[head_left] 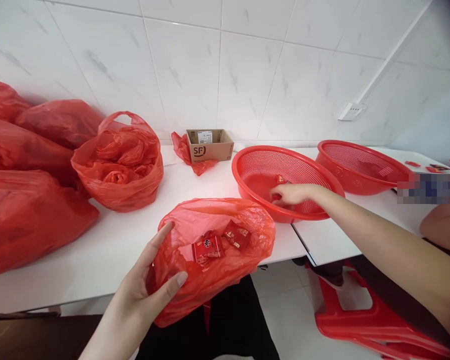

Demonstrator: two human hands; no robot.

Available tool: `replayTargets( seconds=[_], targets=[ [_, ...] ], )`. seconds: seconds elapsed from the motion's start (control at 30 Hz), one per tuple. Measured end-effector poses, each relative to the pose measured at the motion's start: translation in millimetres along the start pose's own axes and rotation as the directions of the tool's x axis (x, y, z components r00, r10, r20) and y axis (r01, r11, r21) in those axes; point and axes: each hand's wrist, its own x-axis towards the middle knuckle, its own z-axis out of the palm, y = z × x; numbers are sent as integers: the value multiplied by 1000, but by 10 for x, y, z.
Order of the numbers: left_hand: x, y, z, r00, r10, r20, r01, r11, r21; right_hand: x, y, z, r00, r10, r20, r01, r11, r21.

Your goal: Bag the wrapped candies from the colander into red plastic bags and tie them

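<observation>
Head view: crinkled bag (206,282) (thin plastic).

"sf" in dark print on cardboard box (210,145); its white label (205,137), print too small. red packet (207,249): big dark character, looks like 枣. other red packet (237,234): gold characters, unreadable.

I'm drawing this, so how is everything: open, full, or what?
Front bag: open, packets inside.
Packets: look sealed.
Left hand: spread, touching front bag.
Near basin: upright, open-topped.
Right hand: inside near basin, grip unclear.
Far basin: upright, open-topped.
Box: open on top.
Handled bag: open, stuffed full.
Left bags: bulging.
Stool: partly hidden.
</observation>
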Motion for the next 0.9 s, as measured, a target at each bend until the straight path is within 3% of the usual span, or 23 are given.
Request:
replayTargets(
  seconds=[0.1,0.2,0.3,0.37,0.47,0.53,0.63,0.7,0.77,0.83,0.9],
  targets=[
    [-4,9,4,1000,-21,-12,21,1000,-21,-93,-173,-183,982,-178,-60,188,926,328],
    [-6,21,9,999,-35,-40,34,998,-45,-267,-416,-315,936,-270,-225,351,712,608],
    [8,19,16,999,-19,-44,18,1000,-26,-458,-703,-307,901,-323,-290,433,631,644],
    [23,14,19,999,9,-33,-9,1000,0,-549,-896,-209,883,-391,-259,459,607,648],
    [36,17,20,999,32,-22,-32,999,13,-586,-1131,-14,864,-450,-225,489,644,588],
    [31,28,17,999,33,-34,-33,999,19,-525,-1185,46,833,-427,-352,552,687,473],
    [4,42,9,999,25,-45,-23,999,37,-291,-987,-48,720,-315,-618,546,807,225],
    [-16,38,0,999,15,-33,-14,999,42,-69,-662,-167,710,-226,-667,337,941,40],
    [-27,15,-14,1000,17,-27,-15,999,47,149,-246,-251,848,-86,-523,10,989,-147],
    [-23,-23,-35,999,30,-25,-29,997,71,320,166,-266,913,16,-408,-96,980,-176],
    [-7,-65,-59,999,43,-22,-41,994,104,432,491,-221,946,66,-318,-134,972,-194]
  ],
)
